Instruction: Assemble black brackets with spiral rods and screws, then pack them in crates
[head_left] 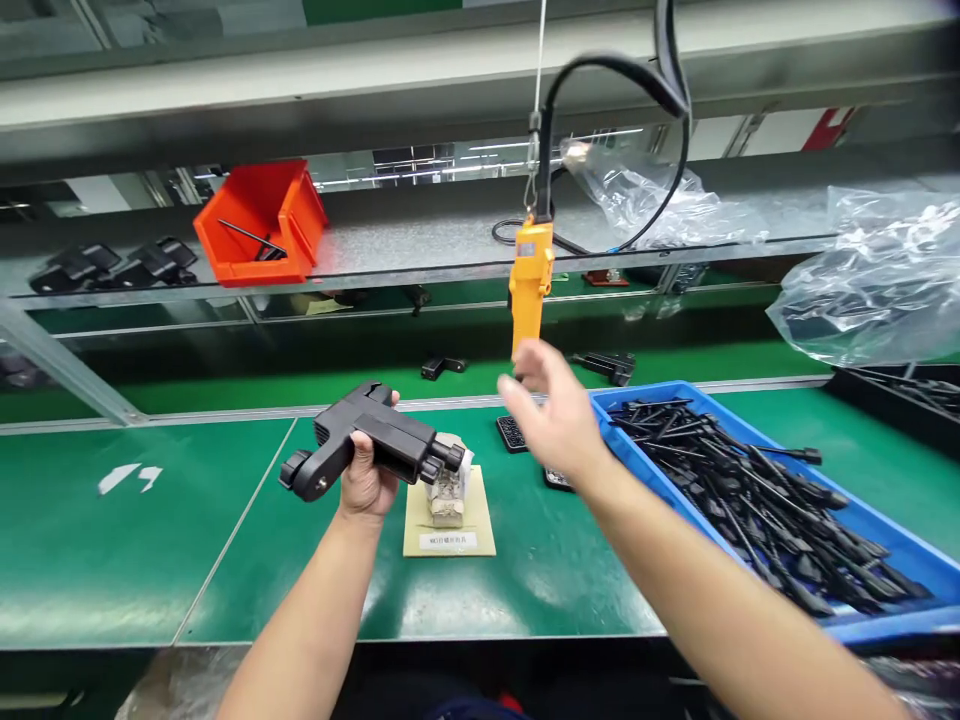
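Observation:
My left hand point(369, 485) is wrapped round a black plastic bracket point(382, 425) with a rounded arm at one end and small knobs at the other, held above the bench. My right hand point(551, 415), slightly blurred, is raised with thumb and fingers apart, just below a yellow electric screwdriver point(531, 280) hanging from a cord. Whether the fingertips touch the screwdriver, I cannot tell. Behind the bracket, a pale block-shaped fixture point(448, 500) stands on a labelled cream board point(480, 535). Small dark trays of tiny parts point(511, 433) are partly covered by the right hand.
A blue tray point(637, 455) of black rod-like parts stands at right. On the shelf point(405, 235) are an orange bin point(255, 225), black parts point(112, 265) and plastic bags point(667, 205). Loose black pieces point(442, 367) lie at the back of the green bench point(225, 580).

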